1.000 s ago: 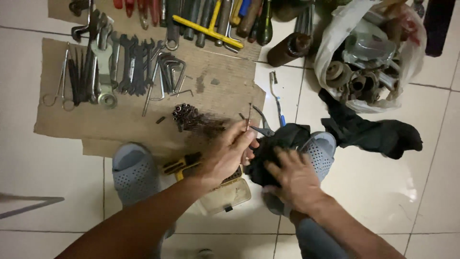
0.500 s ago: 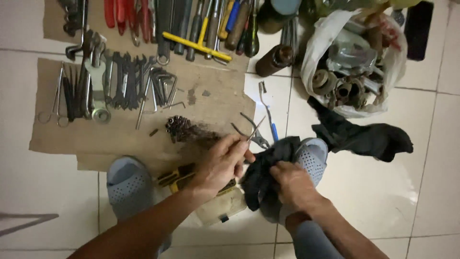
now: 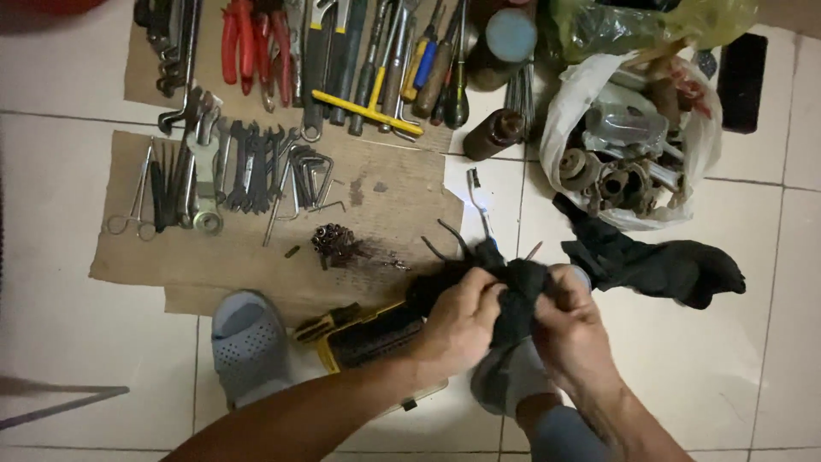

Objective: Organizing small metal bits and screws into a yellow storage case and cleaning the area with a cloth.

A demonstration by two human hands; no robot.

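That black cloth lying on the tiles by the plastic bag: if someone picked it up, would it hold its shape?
Probably not. The black cloth lies crumpled and folded, so it likely droops limply. It looks light, and unlikely to roll or slide far on the tiled floor.

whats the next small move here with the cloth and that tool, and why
Probably keep rubbing along the metal tool: both the left hand and right hand grip the black cloth bunched around it, and only its thin prongs show.
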